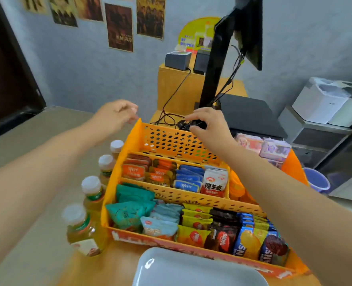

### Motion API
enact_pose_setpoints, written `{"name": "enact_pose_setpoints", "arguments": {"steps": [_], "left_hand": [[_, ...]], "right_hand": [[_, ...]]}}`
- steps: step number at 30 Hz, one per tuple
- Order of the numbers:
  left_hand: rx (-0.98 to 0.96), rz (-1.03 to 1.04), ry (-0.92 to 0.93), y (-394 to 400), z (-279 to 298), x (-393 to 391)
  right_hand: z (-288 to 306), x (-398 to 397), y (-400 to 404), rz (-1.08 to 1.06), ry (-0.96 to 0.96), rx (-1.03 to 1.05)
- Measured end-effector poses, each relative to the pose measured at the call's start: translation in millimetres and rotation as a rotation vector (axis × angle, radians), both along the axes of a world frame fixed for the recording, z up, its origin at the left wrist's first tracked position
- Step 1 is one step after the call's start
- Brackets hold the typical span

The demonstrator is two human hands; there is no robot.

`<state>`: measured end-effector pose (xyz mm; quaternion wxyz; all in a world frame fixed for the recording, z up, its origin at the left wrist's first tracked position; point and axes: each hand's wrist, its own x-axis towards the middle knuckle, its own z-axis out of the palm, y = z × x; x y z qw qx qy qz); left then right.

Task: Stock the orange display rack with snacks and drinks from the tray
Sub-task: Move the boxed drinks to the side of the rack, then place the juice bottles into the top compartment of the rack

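Both arms reach over the orange rack (177,141) toward its tall perforated back wall. The left hand (117,113) hovers at the wall's left top corner, fingers loosely curled, its grip on nothing I can make out. The right hand (208,122) is above the wall's top edge, thumb and fingers curled near black cables (171,118); whether that grip pinches anything, I cannot tell. The rack's 2 lower tiers are packed with snack packets (204,230); the top tier looks bare. 4 drink bottles (82,228) stand in a row just beside the rack's left side on the worktop (26,265). The grey tray (191,271) lies in front.
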<state>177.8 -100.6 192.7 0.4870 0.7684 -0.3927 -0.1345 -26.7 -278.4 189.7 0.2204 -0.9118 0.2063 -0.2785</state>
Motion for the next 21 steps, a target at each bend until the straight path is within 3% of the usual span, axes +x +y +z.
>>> {"name": "enact_pose_setpoints", "arguments": {"steps": [4, 9, 15, 21], "left_hand": [[0.086, 0.045, 0.011, 50, -26, 34], [0.222, 0.001, 0.014, 87, -66, 46], [0.247, -0.134, 0.075, 94, -100, 43], [0.286, -0.164, 0.071, 89, -106, 44]], "right_hand": [[-17, 55, 52, 0.122, 0.067, 0.031], [-38, 123, 94, 0.208, 0.196, -0.087], [-44, 179, 105, 0.204, 0.791, -0.413], [-39, 196, 108, 0.184, 0.843, -0.438]]}}
